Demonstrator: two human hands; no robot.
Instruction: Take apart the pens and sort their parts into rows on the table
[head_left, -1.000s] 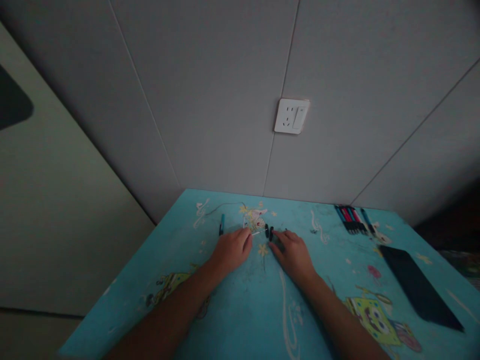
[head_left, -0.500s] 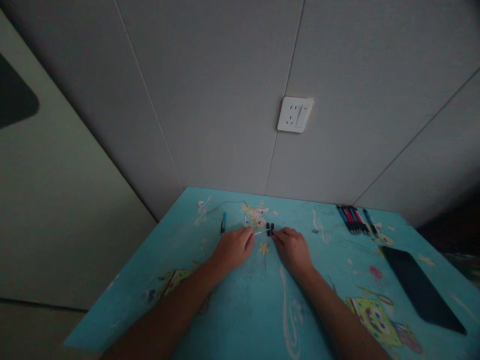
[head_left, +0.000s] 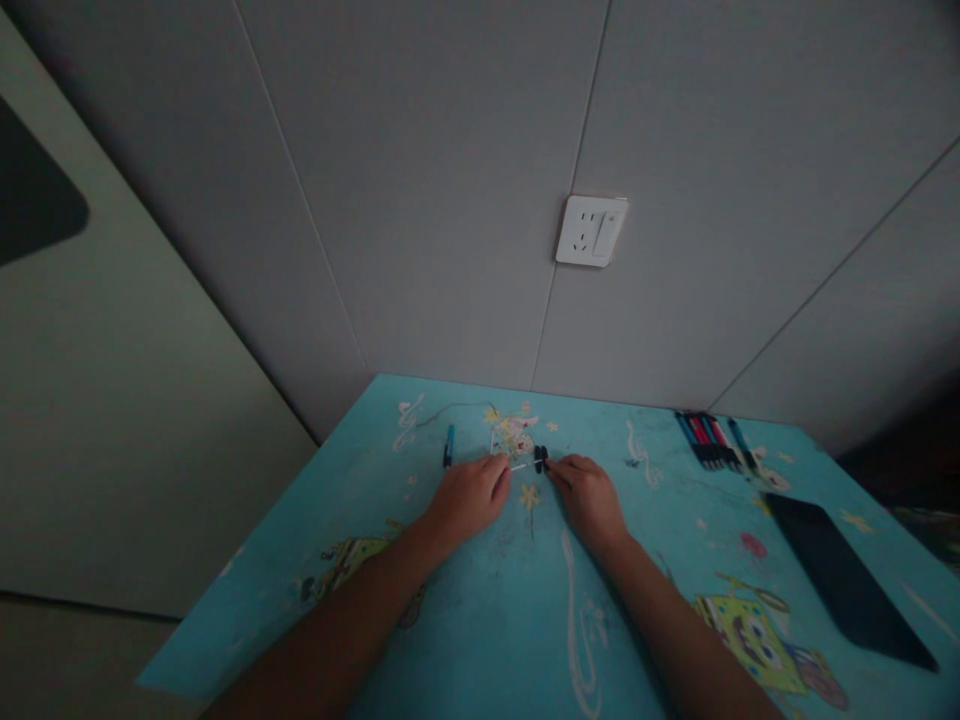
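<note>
Left hand [head_left: 472,495] — rod [head_left: 520,467], right hand [head_left: 591,500] — black pieces [head_left: 544,454]

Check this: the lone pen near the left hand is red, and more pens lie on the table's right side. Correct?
Not quite: in the head view, the lone pen near the left hand is blue with a dark end, not red. More pens do lie on the right.
</note>
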